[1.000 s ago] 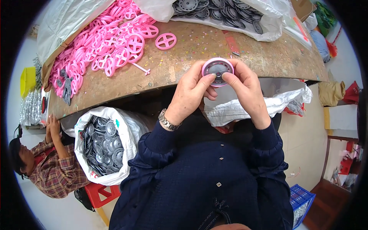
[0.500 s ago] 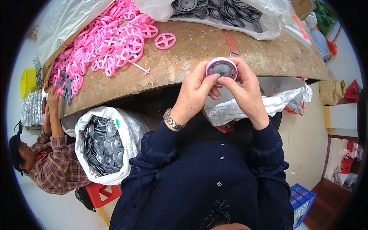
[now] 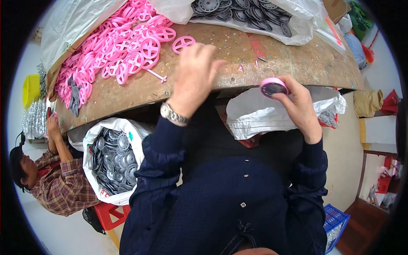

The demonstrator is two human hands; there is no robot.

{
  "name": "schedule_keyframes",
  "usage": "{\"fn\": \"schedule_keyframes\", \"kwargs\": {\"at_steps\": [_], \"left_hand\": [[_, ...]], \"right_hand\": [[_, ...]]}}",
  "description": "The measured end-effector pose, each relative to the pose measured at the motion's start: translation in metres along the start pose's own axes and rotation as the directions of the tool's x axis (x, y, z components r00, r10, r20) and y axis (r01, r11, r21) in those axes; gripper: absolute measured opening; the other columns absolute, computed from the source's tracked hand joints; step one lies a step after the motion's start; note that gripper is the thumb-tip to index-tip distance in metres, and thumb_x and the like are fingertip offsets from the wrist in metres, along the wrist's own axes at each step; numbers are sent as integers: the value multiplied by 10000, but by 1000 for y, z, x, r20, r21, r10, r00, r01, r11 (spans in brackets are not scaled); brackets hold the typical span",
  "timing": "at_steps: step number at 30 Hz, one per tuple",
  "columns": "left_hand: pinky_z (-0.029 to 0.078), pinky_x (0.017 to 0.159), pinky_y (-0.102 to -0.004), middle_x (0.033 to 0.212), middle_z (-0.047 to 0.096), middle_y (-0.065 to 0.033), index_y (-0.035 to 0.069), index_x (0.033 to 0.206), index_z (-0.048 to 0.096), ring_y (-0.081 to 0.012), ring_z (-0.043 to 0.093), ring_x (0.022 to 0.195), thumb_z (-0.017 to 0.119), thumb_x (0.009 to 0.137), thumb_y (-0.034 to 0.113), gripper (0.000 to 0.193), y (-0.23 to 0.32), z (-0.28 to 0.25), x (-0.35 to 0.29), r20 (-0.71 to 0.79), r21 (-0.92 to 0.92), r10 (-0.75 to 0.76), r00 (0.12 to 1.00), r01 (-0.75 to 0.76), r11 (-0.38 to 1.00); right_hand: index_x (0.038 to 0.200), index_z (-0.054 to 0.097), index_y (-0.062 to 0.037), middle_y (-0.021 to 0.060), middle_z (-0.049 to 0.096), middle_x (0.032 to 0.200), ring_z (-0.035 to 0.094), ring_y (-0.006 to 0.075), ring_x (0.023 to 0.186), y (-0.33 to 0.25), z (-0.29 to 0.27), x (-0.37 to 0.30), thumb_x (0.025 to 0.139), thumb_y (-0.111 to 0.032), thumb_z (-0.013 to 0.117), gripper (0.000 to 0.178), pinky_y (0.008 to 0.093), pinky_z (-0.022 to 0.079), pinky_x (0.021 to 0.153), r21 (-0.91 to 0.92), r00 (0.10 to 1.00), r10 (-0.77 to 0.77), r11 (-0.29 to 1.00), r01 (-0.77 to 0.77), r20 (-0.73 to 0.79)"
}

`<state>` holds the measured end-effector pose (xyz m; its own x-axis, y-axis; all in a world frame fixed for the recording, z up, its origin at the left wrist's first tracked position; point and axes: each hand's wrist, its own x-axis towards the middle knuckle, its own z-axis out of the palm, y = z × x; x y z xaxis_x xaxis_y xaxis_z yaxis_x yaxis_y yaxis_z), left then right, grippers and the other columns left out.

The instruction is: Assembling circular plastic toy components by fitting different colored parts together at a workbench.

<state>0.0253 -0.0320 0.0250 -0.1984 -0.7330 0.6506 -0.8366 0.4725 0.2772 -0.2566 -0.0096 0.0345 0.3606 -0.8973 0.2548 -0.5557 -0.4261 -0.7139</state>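
Note:
Just above the table's front edge, my left hand is raised and somewhat blurred. Its thumb stands apart from its fingers, and nothing shows in its grasp. The fingertips are beside a single pink spoked ring lying on the table; whether they touch it I cannot tell. My right hand pinches a small pink-rimmed wheel with a dark grey disc in it. That wheel hangs tilted over the open white sack below the table edge.
Loose pink rings heap up at the table's left. Dark grey discs lie on white sheeting at the back. A white sack of grey discs stands left. Beyond it sits a person. A blue crate is low right.
My hands have parted. The left has let go of the wheel and moved up and left toward the lone pink ring. The right has carried the wheel right and slightly down.

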Motion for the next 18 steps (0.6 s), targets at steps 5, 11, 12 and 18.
{"fn": "schedule_keyframes", "kwargs": {"at_steps": [5, 11, 12, 18], "left_hand": [[500, 785, -449, 998, 624, -142, 59, 1108, 614, -352, 576, 968, 734, 831, 332, 407, -55, 10, 12, 9, 312, -64, 998, 58, 948], [491, 809, -435, 975, 658, -165, 83, 1093, 659, -357, 601, 932, 708, 846, 402, 406, -73, 21, 13, 107, 480, -113, 988, 49, 876], [491, 801, -438, 966, 662, -162, 84, 1012, 692, -361, 604, 924, 714, 842, 380, 341, -72, 22, 16, 116, 490, -144, 983, 70, 869], [473, 868, -434, 1020, 644, -154, 58, 958, 683, -363, 580, 986, 724, 836, 255, 235, -79, 24, 12, 63, 323, -116, 991, 90, 942]], "right_hand": [[1074, 608, -12, 158, 643, 987, 607, 353, 952, 30, -27, -23, 812, -62, 684, 277, 395, 484, 834, -400, 980, 33, 915, 49, 195], [1039, 654, 6, 146, 665, 979, 635, 283, 916, 26, -31, -21, 848, -81, 679, 211, 367, 498, 796, -259, 987, 53, 966, -12, 152], [1036, 659, 12, 140, 676, 974, 646, 252, 889, 23, -31, -17, 863, -84, 675, 199, 349, 503, 775, -142, 992, 61, 989, -45, 109], [1043, 671, 3, 120, 688, 903, 641, 210, 787, 18, -30, 34, 902, -98, 652, 174, 312, 502, 726, -208, 990, -30, 978, 1, -136]]}}
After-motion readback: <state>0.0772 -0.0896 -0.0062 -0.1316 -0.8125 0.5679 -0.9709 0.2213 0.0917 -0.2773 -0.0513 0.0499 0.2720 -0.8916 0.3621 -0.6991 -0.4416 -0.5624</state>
